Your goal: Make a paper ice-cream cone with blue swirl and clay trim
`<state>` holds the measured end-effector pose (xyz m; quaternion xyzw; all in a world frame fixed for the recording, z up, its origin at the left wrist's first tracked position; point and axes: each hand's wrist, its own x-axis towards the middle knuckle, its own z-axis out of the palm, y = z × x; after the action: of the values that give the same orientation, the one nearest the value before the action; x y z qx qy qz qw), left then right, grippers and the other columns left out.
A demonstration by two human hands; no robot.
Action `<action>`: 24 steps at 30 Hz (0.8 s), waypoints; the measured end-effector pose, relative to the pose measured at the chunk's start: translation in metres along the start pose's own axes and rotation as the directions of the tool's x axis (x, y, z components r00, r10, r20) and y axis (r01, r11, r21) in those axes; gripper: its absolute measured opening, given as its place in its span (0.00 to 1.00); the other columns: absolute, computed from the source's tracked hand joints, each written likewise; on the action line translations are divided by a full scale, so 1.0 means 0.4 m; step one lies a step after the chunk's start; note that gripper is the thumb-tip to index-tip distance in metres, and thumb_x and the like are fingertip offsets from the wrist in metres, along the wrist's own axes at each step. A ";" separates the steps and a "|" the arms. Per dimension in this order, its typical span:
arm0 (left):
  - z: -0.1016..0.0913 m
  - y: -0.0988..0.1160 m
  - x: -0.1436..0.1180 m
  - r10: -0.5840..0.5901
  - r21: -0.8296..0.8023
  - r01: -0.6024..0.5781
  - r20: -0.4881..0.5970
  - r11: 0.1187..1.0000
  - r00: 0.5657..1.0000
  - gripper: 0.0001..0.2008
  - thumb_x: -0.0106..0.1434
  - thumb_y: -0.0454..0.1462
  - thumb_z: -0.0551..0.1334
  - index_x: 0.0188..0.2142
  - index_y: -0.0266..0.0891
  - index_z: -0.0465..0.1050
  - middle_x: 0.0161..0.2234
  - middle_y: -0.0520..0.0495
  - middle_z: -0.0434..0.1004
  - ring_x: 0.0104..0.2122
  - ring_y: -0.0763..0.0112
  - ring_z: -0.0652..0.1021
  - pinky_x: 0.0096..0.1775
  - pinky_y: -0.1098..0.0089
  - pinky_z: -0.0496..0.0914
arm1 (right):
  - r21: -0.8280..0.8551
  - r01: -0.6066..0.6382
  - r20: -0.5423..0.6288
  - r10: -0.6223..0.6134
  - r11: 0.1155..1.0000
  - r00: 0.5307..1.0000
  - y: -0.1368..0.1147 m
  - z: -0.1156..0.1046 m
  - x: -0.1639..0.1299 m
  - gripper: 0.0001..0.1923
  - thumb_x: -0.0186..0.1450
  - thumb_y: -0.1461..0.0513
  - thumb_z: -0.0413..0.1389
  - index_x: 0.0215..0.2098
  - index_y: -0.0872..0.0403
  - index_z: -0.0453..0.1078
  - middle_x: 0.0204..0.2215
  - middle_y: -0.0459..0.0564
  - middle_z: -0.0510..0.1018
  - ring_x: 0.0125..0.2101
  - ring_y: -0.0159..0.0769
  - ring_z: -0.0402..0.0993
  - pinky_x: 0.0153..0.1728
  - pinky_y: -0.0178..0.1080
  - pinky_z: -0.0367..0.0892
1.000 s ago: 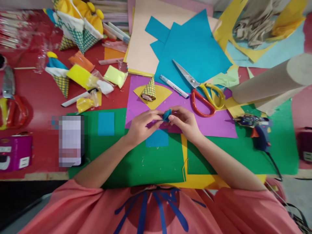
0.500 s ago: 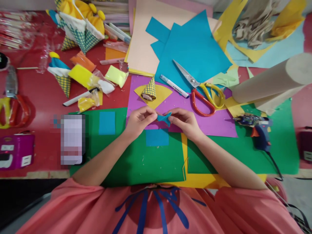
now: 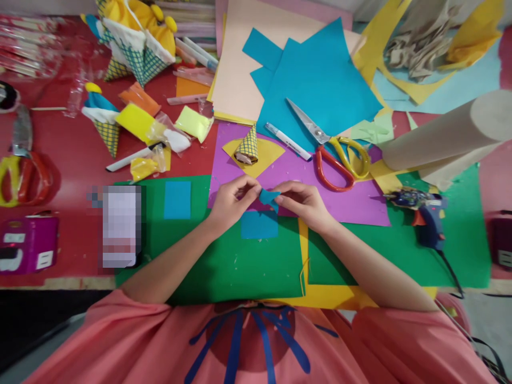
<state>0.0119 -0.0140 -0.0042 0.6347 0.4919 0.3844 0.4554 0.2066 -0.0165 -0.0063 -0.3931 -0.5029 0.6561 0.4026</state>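
Between my two hands is a small folded piece of blue craft foam or felt (image 3: 269, 197); I cannot tell which material. My left hand (image 3: 236, 201) pinches its left end with thumb and fingertips. At its right end, my right hand (image 3: 303, 202) pinches it the same way. Just below lies a flat blue rectangle (image 3: 259, 225) on the green sheet (image 3: 224, 266). A second blue rectangle (image 3: 177, 200) lies farther left. Beyond my hands, a checkered cone (image 3: 248, 146) rests on a yellow fan-shaped piece (image 3: 269, 152) over a purple sheet (image 3: 344, 205).
Large scissors (image 3: 332, 144) and a marker (image 3: 288, 141) lie beyond my right hand. A glue gun (image 3: 430, 218) with its cord is at right, near a pale roll (image 3: 444, 130). At left are a phone (image 3: 120, 226), clay packets (image 3: 136, 122) and finished cones (image 3: 102, 125).
The blue piece has turned and folded differently between my fingertips. Both hands keep their pinch and stay almost in place. The view has shifted slightly.
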 end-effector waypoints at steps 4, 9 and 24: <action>-0.007 -0.004 -0.008 0.369 0.171 -0.339 -0.197 0.925 0.908 0.11 0.66 0.40 0.60 0.47 0.43 0.69 0.46 0.46 0.75 0.47 0.69 0.76 0.48 0.66 0.73 | 0.065 0.012 -0.170 0.000 0.998 0.985 0.005 0.004 0.008 0.11 0.58 0.55 0.65 0.34 0.53 0.75 0.25 0.43 0.79 0.24 0.28 0.75 0.28 0.33 0.72; -0.008 0.005 -0.012 0.610 0.540 -0.531 0.039 0.653 0.791 0.12 0.63 0.36 0.63 0.47 0.43 0.72 0.45 0.45 0.75 0.47 0.68 0.76 0.50 0.66 0.71 | 0.108 0.005 -0.165 0.013 0.994 0.986 0.008 0.006 0.007 0.11 0.58 0.56 0.65 0.35 0.54 0.75 0.24 0.42 0.80 0.24 0.27 0.77 0.28 0.31 0.73; -0.006 0.008 -0.012 0.349 0.259 -0.357 0.076 0.898 0.934 0.12 0.66 0.41 0.60 0.47 0.41 0.74 0.44 0.46 0.80 0.45 0.69 0.79 0.49 0.67 0.73 | 0.046 0.004 -0.127 0.002 0.999 0.992 0.001 0.012 -0.001 0.12 0.59 0.55 0.65 0.35 0.54 0.73 0.28 0.46 0.80 0.28 0.29 0.77 0.33 0.34 0.74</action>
<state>0.0095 -0.0184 -0.0006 0.7743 0.4098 0.3816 0.2946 0.2021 -0.0186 -0.0056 -0.4247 -0.4612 0.6409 0.4430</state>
